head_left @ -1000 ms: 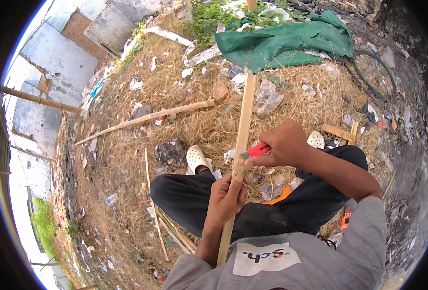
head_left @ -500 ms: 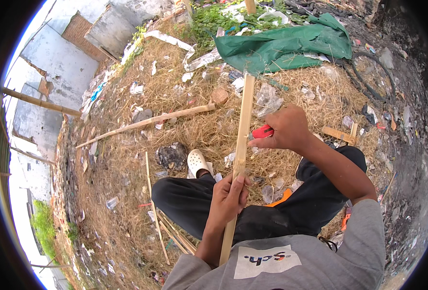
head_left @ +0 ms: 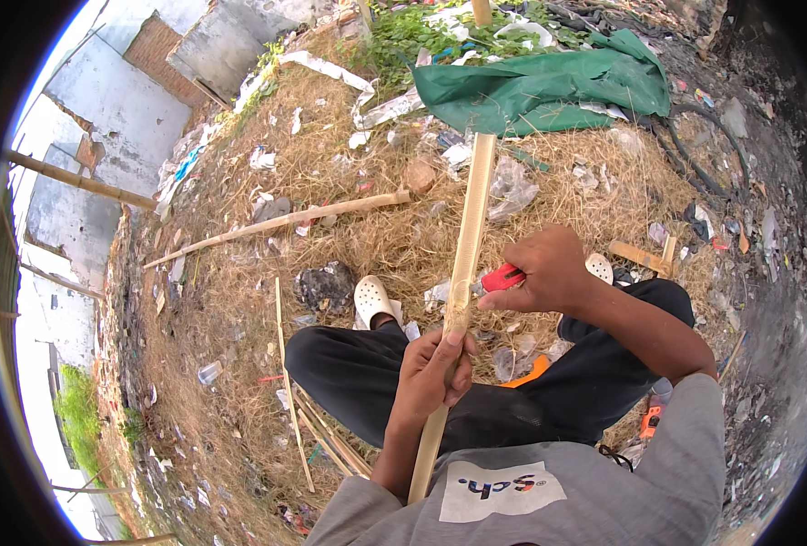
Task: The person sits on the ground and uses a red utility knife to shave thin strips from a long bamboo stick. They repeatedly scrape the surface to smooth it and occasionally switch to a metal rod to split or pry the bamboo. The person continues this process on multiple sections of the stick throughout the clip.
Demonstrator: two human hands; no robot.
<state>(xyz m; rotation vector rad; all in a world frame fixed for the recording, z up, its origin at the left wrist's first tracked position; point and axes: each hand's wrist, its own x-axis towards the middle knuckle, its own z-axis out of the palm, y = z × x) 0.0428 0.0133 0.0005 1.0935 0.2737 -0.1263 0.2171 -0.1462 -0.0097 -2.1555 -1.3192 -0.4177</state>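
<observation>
A long pale bamboo strip slants up from beside my body, its far end reaching the edge of the green sheet. My left hand is closed around its lower middle, thumb on top. In my right hand is a red-handled utility knife, gripped in a fist just right of the strip. The knife's tip is close to the strip's edge; its blade is hard to make out, so I cannot tell whether it touches.
A crumpled green sheet lies ahead. On the dry grass rest a bamboo pole, thin strips by my left leg, a dark stone and an orange object between my legs. Broken walls stand far left.
My right hand with the knife has moved down along the strip toward my left hand. The left hand keeps its hold, and the strip looks slightly turned, showing more of its face.
</observation>
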